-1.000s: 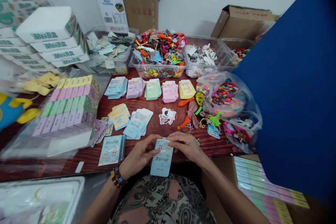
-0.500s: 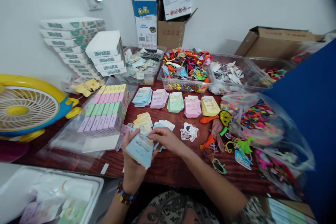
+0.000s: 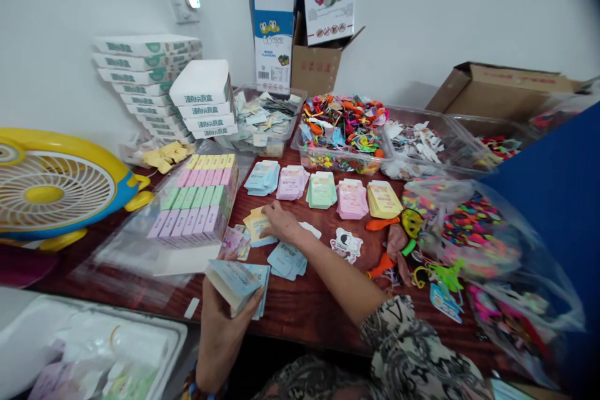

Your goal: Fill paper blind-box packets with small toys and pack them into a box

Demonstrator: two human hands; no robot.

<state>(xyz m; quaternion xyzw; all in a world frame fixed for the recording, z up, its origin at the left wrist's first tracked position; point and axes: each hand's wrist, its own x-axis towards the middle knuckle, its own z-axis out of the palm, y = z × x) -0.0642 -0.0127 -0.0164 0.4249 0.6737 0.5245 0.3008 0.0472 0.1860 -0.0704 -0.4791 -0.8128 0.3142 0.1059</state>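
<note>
- The left hand (image 3: 225,319) gripped a blue box (image 3: 233,284) at the table's (image 3: 309,319) near edge.
- The right hand (image 3: 280,223) lay at the box's 1 o'clock, fingers spread loosely on the yellow cards (image 3: 255,227); whether it pinched one I cannot tell.
- Blue cards (image 3: 287,259) lay at the right hand's 6 o'clock.

pale blue box (image 3: 233,283), yellow fan (image 3: 49,184)
</note>
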